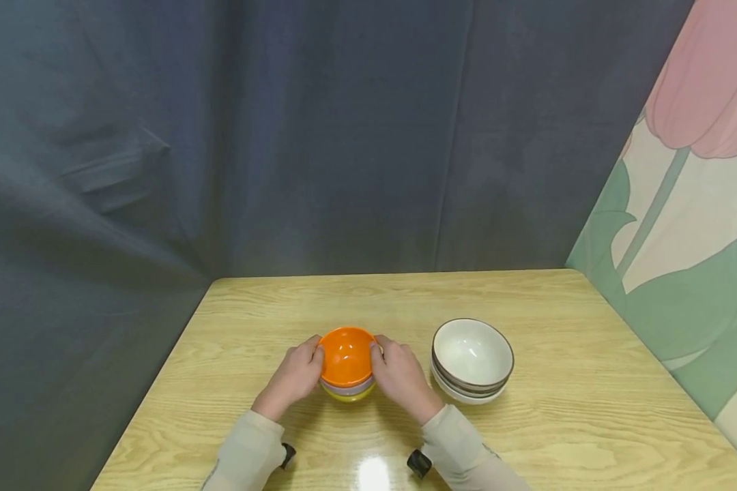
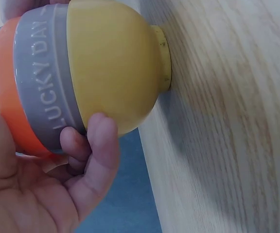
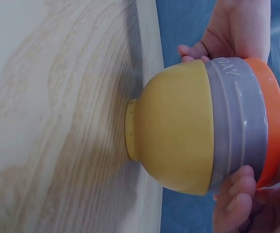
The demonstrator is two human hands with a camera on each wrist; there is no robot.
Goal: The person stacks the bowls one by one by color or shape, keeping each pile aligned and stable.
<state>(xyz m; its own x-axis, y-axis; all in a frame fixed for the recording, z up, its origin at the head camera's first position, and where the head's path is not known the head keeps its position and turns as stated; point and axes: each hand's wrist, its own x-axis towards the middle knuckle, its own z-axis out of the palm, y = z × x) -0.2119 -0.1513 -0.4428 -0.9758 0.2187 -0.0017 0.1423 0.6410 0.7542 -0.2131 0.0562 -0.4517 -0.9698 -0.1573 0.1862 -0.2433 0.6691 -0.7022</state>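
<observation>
A stack of three nested bowls stands upright near the middle of the table: an orange bowl (image 1: 347, 356) on top, a grey-purple bowl (image 2: 45, 73) with raised "LUCKY DAY" lettering between, and a yellow bowl (image 3: 176, 128) at the bottom. From the left side my left hand (image 1: 297, 372) grips the stack, thumb at the orange rim and fingertips on the lower bowls. My right hand (image 1: 401, 375) holds the opposite side in the same way. In both wrist views the yellow foot is at the tabletop; I cannot tell whether it touches.
To the right of my right hand stands a stack of white bowls (image 1: 473, 351) with dark rims. The light wooden table (image 1: 270, 307) ends at a dark blue curtain (image 1: 344, 136) behind and on the left. A wall with a tulip pattern (image 1: 700, 225) borders the right side.
</observation>
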